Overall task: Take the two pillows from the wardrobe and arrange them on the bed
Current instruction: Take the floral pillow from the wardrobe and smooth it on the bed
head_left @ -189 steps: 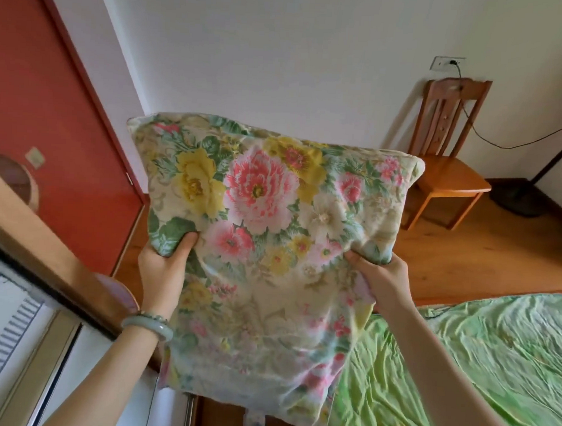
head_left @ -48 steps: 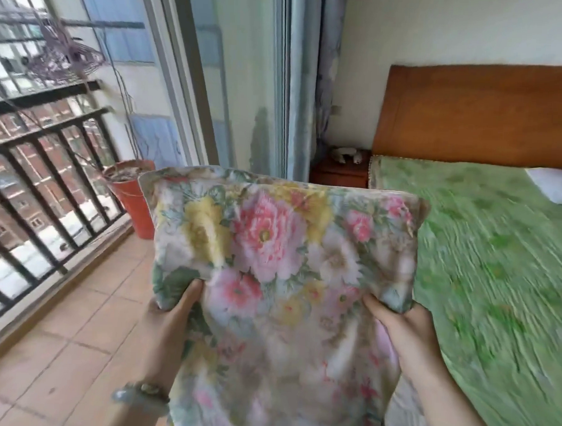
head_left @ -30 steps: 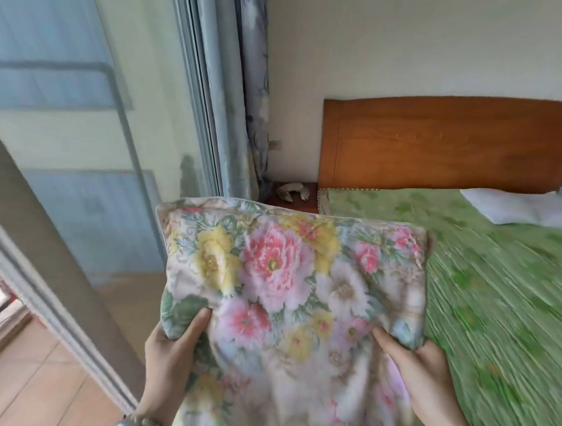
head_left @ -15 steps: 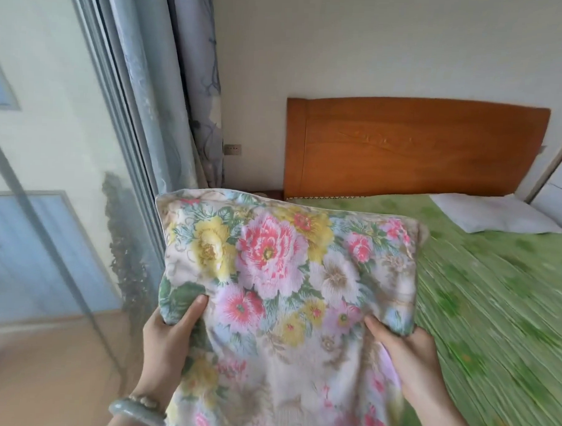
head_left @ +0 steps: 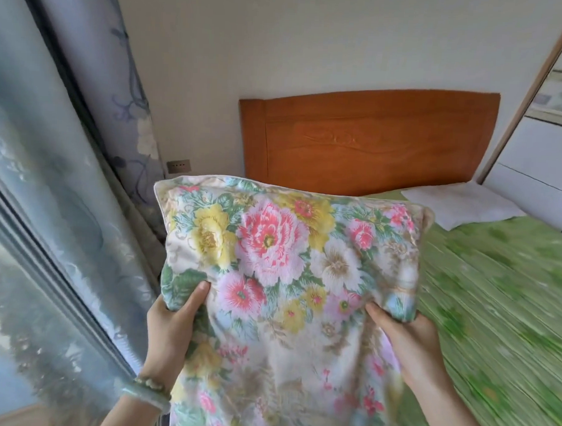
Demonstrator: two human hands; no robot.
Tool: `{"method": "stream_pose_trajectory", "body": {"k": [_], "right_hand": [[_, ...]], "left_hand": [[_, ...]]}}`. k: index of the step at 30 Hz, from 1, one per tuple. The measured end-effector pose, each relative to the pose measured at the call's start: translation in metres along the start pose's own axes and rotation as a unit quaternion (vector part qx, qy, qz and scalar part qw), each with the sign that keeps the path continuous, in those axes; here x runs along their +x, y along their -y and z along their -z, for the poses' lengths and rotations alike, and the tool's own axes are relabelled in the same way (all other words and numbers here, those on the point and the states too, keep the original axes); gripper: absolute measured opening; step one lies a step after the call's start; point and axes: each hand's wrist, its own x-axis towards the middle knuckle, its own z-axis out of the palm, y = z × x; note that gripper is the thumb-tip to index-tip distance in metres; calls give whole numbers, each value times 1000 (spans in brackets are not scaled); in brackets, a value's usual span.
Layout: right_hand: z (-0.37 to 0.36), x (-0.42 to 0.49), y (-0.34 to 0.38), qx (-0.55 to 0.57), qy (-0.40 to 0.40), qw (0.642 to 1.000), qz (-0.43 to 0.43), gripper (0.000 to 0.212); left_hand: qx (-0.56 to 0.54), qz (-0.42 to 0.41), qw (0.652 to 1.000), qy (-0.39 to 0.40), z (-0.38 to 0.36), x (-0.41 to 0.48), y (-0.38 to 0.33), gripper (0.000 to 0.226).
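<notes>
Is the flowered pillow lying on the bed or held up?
Held up: left hand and right hand grip the flowered pillow, off the bed.

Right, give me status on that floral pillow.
Left hand and right hand grip floral pillow, held up beside bed. White pillow lies by headboard. No obstruction seen.

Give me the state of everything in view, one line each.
floral pillow: held up in the air, not on the bed
left hand: grips the floral pillow's left side
right hand: grips its right side
white pillow: lying flat on the bed by the headboard
bed: covered with a green sheet
</notes>
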Motion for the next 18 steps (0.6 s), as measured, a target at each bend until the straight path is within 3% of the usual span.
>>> {"method": "stream_pose_trajectory", "body": {"k": [3,9,11,18], "right_hand": [[-22,41,2,14,2,1000,-2,31],[-68,150,-2,28,7,1000,-10,39],[-84,192,-3,34,12,999,-20,49],[-126,302,5,22,-6,999,-31,51]], "left_hand": [[0,-6,1000,9,-26,50,2,22],[5,-16,999,27,-86,160,9,32],[10,-13,1000,26,-108,198,11,29],[28,-16,999,31,-176,301,-2,20]]}}
